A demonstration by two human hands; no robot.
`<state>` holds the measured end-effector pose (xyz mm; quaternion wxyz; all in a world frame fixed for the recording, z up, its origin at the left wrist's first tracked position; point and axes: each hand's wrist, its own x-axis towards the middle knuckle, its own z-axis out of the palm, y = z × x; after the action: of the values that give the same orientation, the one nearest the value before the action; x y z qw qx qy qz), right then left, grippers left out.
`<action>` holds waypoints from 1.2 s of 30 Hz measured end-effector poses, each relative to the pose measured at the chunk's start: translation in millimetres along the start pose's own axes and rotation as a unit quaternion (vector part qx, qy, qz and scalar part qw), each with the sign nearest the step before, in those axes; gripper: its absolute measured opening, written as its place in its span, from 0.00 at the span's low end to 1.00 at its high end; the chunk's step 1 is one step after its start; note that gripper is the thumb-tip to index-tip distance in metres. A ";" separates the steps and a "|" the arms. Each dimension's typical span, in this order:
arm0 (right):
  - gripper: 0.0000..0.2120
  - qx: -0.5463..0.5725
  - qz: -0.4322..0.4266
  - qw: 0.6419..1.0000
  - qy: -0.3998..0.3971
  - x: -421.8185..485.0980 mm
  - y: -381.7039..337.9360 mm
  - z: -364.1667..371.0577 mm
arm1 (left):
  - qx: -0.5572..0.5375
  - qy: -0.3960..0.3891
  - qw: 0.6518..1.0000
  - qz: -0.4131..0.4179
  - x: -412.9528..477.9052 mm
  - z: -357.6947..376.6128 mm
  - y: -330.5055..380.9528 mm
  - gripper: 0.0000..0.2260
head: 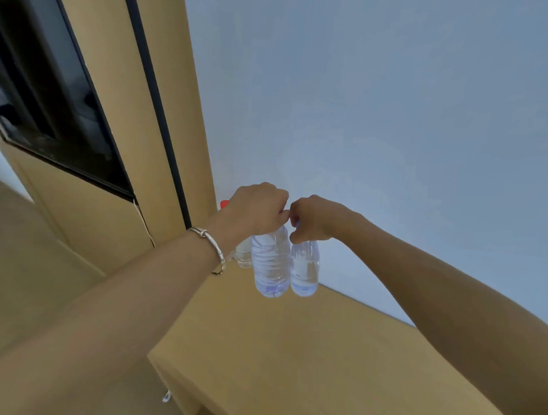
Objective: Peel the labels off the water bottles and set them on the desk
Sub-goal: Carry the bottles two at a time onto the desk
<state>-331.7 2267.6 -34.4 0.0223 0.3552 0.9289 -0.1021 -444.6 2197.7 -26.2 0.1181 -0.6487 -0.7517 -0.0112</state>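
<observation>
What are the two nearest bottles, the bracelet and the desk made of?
Larger bottle and smaller bottle: clear thin plastic, likely; see-through, ribbed walls, water visible inside. Bracelet: looks like polished silver-coloured metal; it glints. Desk: tan wood or laminate, matt; no grain shows, so I cannot tell which.

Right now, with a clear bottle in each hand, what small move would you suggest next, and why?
Probably lower both onto the desk and let go: the left hand grips the larger bottle and the right hand the smaller bottle by their tops, and both look label-free.
</observation>
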 end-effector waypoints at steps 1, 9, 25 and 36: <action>0.17 0.003 0.002 1.000 -0.007 9.1 2.4 6.8 | -0.004 -0.003 1.000 -0.002 3.6 8.0 -3.2 0.13; 0.16 0.023 0.023 0.999 -0.028 68.8 18.0 39.2 | -0.019 -0.024 1.000 0.003 35.8 61.0 -29.4 0.13; 0.15 0.039 0.167 0.982 -0.074 153.6 42.9 107.6 | -0.105 -0.076 0.985 0.109 131.1 174.9 -77.5 0.12; 0.12 0.088 0.246 0.965 -0.030 173.5 57.0 148.5 | -0.084 -0.099 0.973 0.193 160.2 226.9 -84.4 0.14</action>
<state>-428.0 2392.1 -209.3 0.0437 0.5704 0.7990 -0.1854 -585.1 2378.7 -204.4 -0.0120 -0.7868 -0.6170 0.0135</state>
